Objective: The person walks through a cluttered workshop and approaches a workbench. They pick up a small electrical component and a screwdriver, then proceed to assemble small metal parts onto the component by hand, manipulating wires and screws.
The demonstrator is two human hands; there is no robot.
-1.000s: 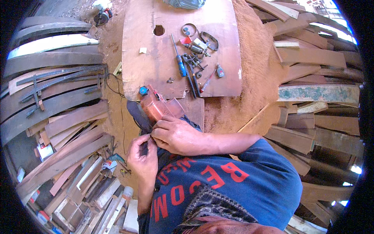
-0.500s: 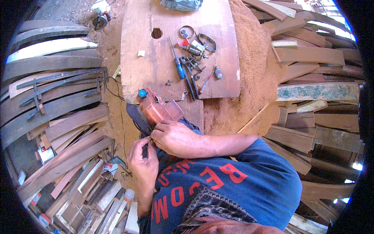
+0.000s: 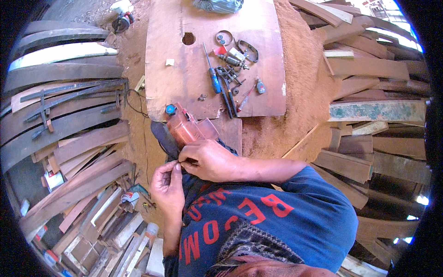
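My left hand (image 3: 168,186) and my right hand (image 3: 206,159) meet in front of my body, thumbs and fingertips pinched together. Whatever they hold between them is too small to make out. Just beyond my right hand, a reddish-orange power tool housing (image 3: 188,130) with a blue round part at its far end rests on my lap. Ahead on the wooden board (image 3: 166,87) lie a blue-handled screwdriver (image 3: 214,81), a motor armature (image 3: 233,60), dark metal parts (image 3: 227,74), a curved metal band (image 3: 249,51) and a small bottle (image 3: 260,86).
Sawdust (image 3: 300,78) covers the ground beside the board. Stacked curved planks (image 3: 369,68) fill the right side, and more planks (image 3: 69,71) and clamps (image 3: 44,106) the left. A cable (image 3: 134,99) runs along the board's left edge. A striped cloth bundle (image 3: 219,4) sits at the far end.
My left hand has shifted slightly, its fingertips still meeting my right hand's. My right hand has turned a little. The housing and the things on the board stay in place.
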